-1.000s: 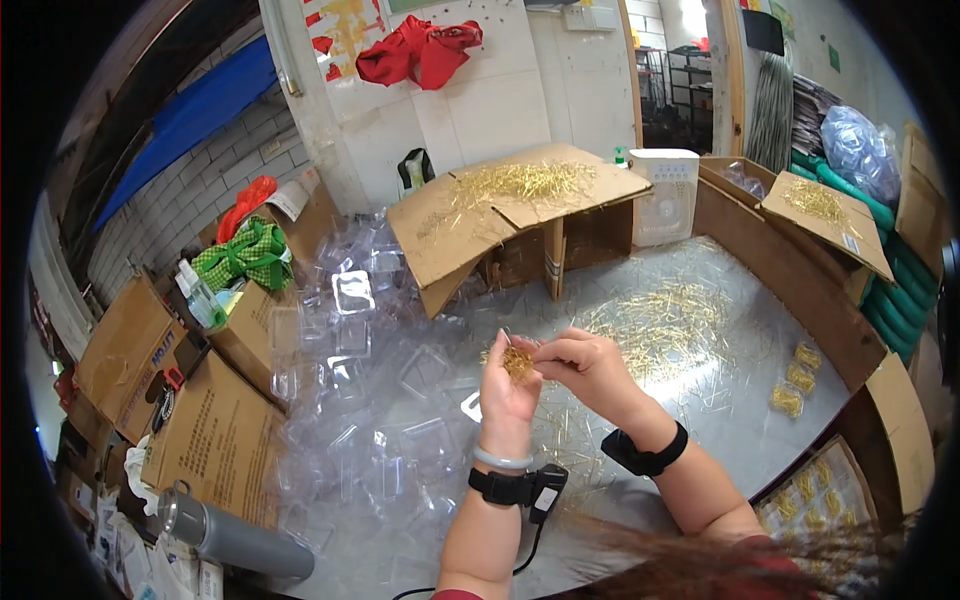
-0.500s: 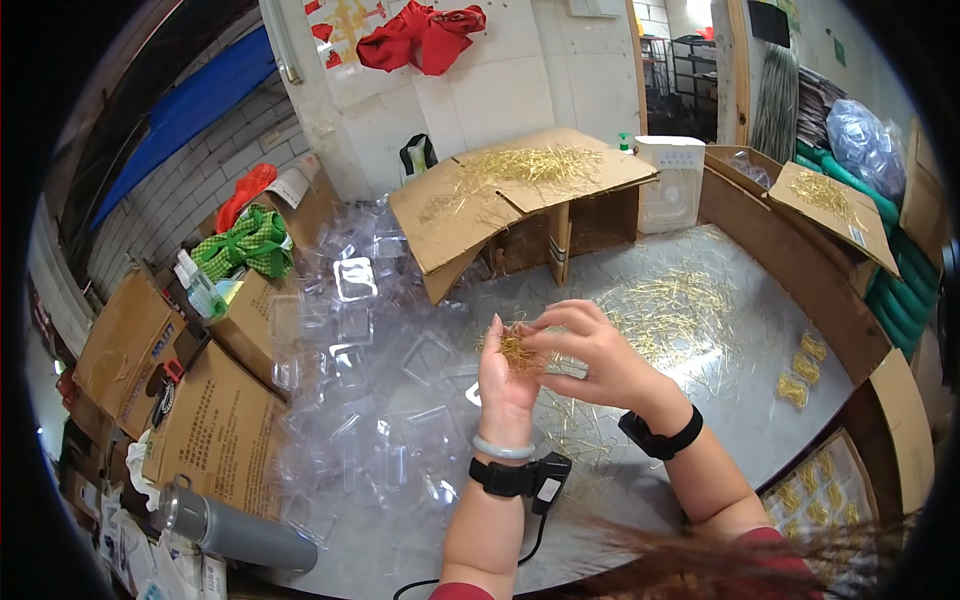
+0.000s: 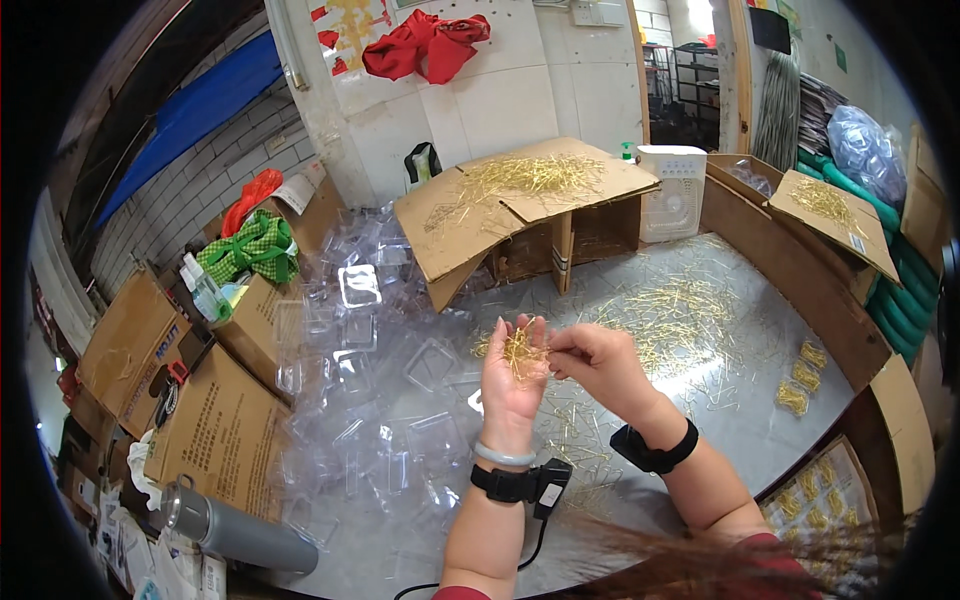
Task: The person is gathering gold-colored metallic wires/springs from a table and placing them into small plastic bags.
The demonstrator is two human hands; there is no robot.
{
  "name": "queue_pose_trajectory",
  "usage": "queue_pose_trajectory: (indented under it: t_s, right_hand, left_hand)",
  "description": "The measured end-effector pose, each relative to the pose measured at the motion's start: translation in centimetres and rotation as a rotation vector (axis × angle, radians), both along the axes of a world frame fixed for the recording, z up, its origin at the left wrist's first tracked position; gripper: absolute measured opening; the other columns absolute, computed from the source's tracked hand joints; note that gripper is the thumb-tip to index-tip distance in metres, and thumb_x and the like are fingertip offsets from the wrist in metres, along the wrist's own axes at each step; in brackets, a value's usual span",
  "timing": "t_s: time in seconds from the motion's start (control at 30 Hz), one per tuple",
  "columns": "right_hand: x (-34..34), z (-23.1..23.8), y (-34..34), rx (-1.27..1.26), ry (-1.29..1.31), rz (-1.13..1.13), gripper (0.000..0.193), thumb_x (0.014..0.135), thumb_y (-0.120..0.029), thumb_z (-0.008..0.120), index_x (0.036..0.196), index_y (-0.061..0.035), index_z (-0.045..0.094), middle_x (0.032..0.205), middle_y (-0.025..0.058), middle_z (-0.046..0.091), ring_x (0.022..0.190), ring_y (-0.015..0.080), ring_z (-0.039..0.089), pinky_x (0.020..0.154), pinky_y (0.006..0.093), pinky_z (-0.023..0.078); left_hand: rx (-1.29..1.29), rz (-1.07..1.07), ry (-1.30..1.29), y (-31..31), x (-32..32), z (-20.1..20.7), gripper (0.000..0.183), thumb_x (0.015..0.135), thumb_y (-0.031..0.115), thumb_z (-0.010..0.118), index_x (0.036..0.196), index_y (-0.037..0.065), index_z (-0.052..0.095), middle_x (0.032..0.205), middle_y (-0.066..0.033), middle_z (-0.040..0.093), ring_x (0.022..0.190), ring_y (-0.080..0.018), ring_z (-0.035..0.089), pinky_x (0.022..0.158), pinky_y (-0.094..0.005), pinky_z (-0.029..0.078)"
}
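My left hand is turned palm up and cupped around a loose bunch of thin gold wire hooks, whose ends stick out in several directions. Close against the bunch's right side, my right hand pinches with thumb and fingertips; what lies between them is too small to make out. Beyond and right of my hands, many loose gold wire pieces are scattered over the grey tabletop. Clear plastic boxes pile up on the left side of the table.
A cardboard stand at the back carries more wire pieces. Small gold bundles lie at the right, near a tray of bundles. A grey flask lies front left. A white fan-like appliance stands behind.
My right hand has gone from spread fingers over the bunch to a closed pinch at its right side. The left hand has opened out a little, so the wires show more.
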State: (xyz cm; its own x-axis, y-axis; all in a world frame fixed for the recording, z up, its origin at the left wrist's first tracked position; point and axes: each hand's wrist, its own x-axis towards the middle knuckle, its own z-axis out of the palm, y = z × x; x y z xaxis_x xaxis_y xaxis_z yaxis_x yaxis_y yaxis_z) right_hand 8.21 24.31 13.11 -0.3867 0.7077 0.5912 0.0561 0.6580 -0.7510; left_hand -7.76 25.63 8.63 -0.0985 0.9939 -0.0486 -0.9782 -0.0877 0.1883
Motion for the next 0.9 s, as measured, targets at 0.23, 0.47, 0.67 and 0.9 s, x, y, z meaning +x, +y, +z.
queue_pose_trajectory:
  t_s: [0.23, 0.47, 0.67, 0.9]
  right_hand:
    - [0.7, 1.5, -0.1, 0.451, -0.21, -0.099, 0.025, 0.083, -0.018, 0.08, 0.098, -0.0022, 0.069, 0.082, 0.0095, 0.066, 0.076, 0.0247, 0.071, 0.068, 0.034, 0.057]
    - [1.0, 0.5, 0.1, 0.005, -0.471, 0.19, 0.029, 0.086, -0.024, 0.076, 0.099, 0.0005, 0.069, 0.08, 0.0166, 0.074, 0.072, 0.027, 0.074, 0.065, 0.0344, 0.057]
    - [1.9, 2.8, -1.1, -0.236, -0.372, 0.119, 0.015, 0.088, -0.014, 0.072, 0.093, 0.0005, 0.07, 0.077, 0.0162, 0.072, 0.064, 0.0239, 0.072, 0.06, 0.0325, 0.056]
    - [1.5, 0.9, 0.0, 0.421, -0.304, -0.39, 0.016, 0.087, -0.019, 0.072, 0.096, -0.0071, 0.072, 0.078, 0.0115, 0.069, 0.068, 0.0307, 0.068, 0.06, 0.0386, 0.054]
  left_hand:
    - [0.125, -0.105, -0.064, -0.6, -1.0, 0.3, 0.021, 0.101, 0.026, 0.061, 0.088, 0.009, 0.063, 0.083, -0.0056, 0.067, 0.087, -0.024, 0.068, 0.083, -0.0405, 0.056]
    - [0.274, -0.111, -0.12, -0.4, -1.1, -0.2, 0.018, 0.1, 0.021, 0.062, 0.089, 0.007, 0.063, 0.083, -0.0049, 0.066, 0.078, -0.0191, 0.065, 0.077, -0.0351, 0.056]
    - [-0.096, 0.175, 0.062, -0.6, -0.5, 0.7, 0.013, 0.099, 0.02, 0.064, 0.098, 0.008, 0.062, 0.097, -0.0081, 0.067, 0.091, -0.0222, 0.065, 0.085, -0.0356, 0.055]
    - [0.044, -0.056, 0.214, -1.5, 1.5, 1.5, 0.02, 0.099, 0.023, 0.066, 0.114, 0.012, 0.06, 0.111, -0.0083, 0.066, 0.108, -0.0245, 0.061, 0.095, -0.0436, 0.051]
